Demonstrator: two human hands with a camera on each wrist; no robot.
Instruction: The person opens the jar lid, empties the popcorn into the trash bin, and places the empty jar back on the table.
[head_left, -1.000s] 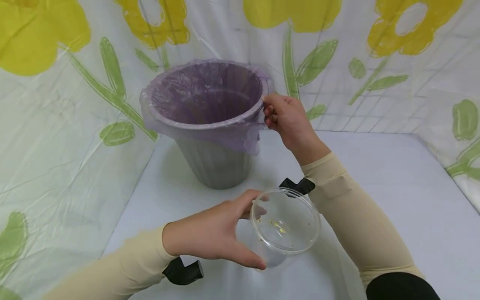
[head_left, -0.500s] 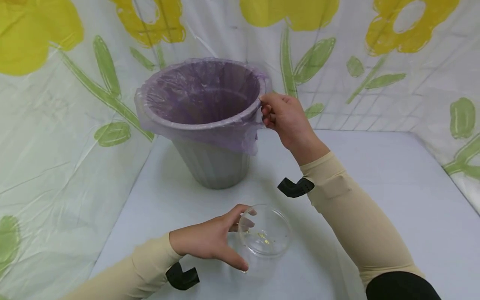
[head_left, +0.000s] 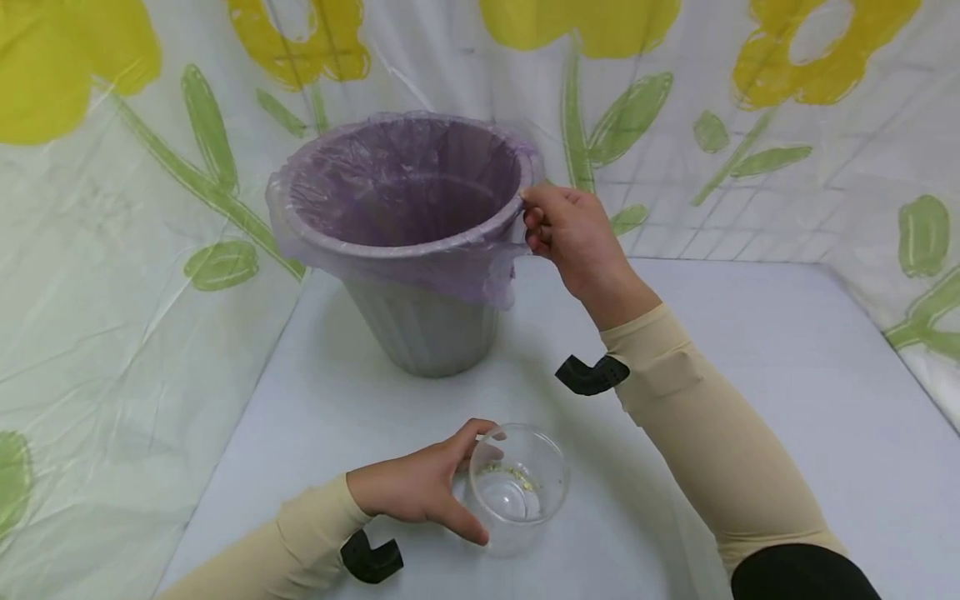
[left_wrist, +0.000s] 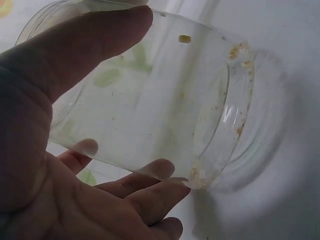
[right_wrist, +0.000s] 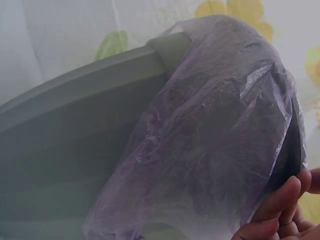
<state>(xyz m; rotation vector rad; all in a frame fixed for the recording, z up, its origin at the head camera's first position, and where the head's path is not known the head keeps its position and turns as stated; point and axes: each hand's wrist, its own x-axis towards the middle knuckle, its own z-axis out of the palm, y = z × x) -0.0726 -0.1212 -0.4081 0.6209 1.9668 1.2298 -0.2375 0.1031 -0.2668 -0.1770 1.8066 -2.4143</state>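
Observation:
My left hand point(head_left: 420, 487) grips a clear plastic tub point(head_left: 525, 508) from its left side, thumb on the near wall and fingers behind. Small yellow bits point(head_left: 519, 477) show near its bottom, and crumbs point(left_wrist: 234, 52) ring the base in the left wrist view. The tub is upright, its base at or very close to the tabletop. My right hand point(head_left: 581, 242) pinches the right rim of a grey trash can point(head_left: 427, 333), over the purple trash bag point(head_left: 472, 275) lining it. Folded over the rim, the bag hangs down outside. The can's bottom is hidden.
A white tabletop point(head_left: 750, 350) lies under everything. Flower-printed plastic sheeting point(head_left: 787, 183) stands behind and at both sides, close to the trash can. Black wrist mounts point(head_left: 592, 375) are strapped on both forearms.
My left hand has lowered the tub toward the tabletop and slightly left. My right hand keeps its pinch at the trash can's rim.

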